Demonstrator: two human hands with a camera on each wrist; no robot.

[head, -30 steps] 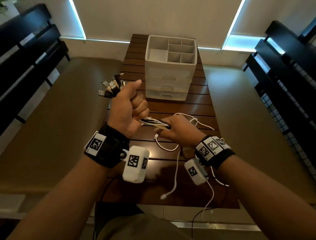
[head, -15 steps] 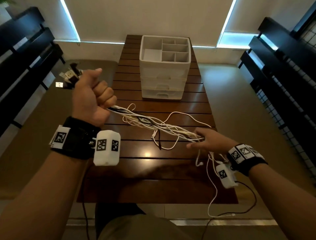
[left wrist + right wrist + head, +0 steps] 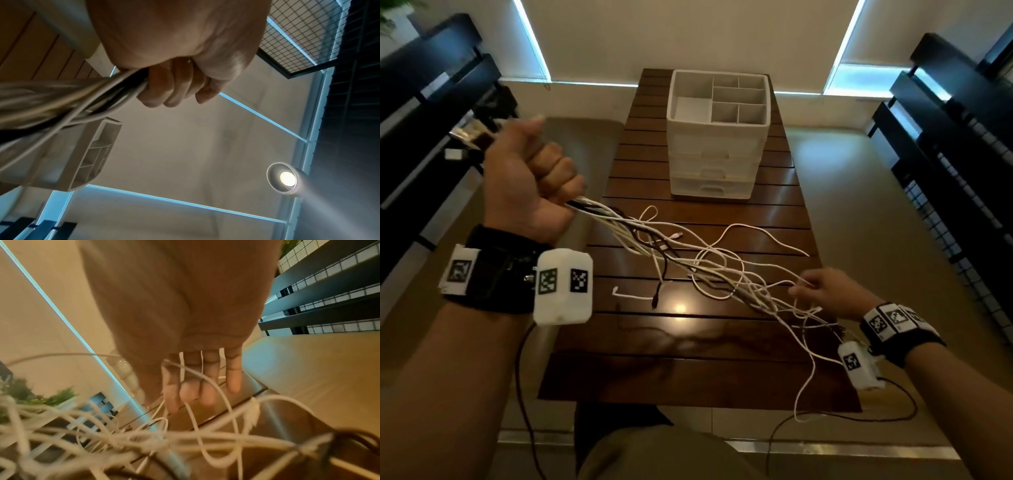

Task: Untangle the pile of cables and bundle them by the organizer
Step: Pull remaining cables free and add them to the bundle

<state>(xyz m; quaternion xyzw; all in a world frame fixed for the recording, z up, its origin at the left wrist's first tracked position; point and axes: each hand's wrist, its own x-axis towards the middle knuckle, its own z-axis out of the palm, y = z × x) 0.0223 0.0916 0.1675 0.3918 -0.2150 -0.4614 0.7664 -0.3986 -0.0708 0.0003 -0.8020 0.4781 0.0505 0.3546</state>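
Observation:
A bunch of white and dark cables (image 3: 688, 260) stretches across the dark slatted table (image 3: 688, 359). My left hand (image 3: 530, 181) is raised off the table's left side and grips the bunch in a fist (image 3: 174, 81). The plug ends (image 3: 465, 137) stick out behind the thumb. The cables (image 3: 61, 97) leave the fist as one thick strand. My right hand (image 3: 822, 291) is low at the table's right edge. Its fingers (image 3: 233, 379) are straight, with loose cables (image 3: 144, 439) running between them. The white drawer organizer (image 3: 719, 137) stands at the far end, its top compartments empty.
Dark slatted benches (image 3: 945, 144) stand along both sides, with floor between them and the table. Several loose cable ends (image 3: 640, 296) lie on the table's middle. Black wires from the wrist cameras (image 3: 842, 416) hang off the near edge. A lamp (image 3: 287, 177) shines overhead.
My hands have drawn apart. The left fist went up and left with the plug ends. The right hand slid right along the cables, which now fan out between them.

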